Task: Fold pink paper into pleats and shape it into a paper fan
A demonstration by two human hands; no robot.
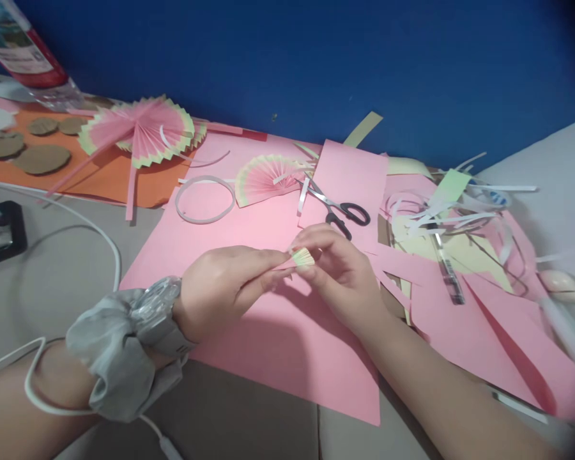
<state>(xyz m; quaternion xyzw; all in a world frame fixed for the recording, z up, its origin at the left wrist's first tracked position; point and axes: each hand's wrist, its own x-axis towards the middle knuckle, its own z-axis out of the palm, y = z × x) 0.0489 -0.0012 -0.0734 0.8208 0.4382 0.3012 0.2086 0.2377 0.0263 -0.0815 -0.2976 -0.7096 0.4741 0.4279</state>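
Pinched between both hands is a folded paper fan, pink with a yellow-green pleated edge, its pleats pressed together. My left hand, with a watch and a grey scrunchie at the wrist, grips its pink part, mostly hidden by the fingers. The fingertips of my right hand close around the green-edged end. Below them lies a pink paper sheet. Just beyond the hands, a half-spread paper fan rests on the pink paper, with black-handled scissors beside it.
Finished-looking round fans on paper strips lie at the back left, near cardboard discs on orange paper and a bottle. A tape ring sits on the sheet. Paper scraps, strips and a pen clutter the right; a blue panel stands behind.
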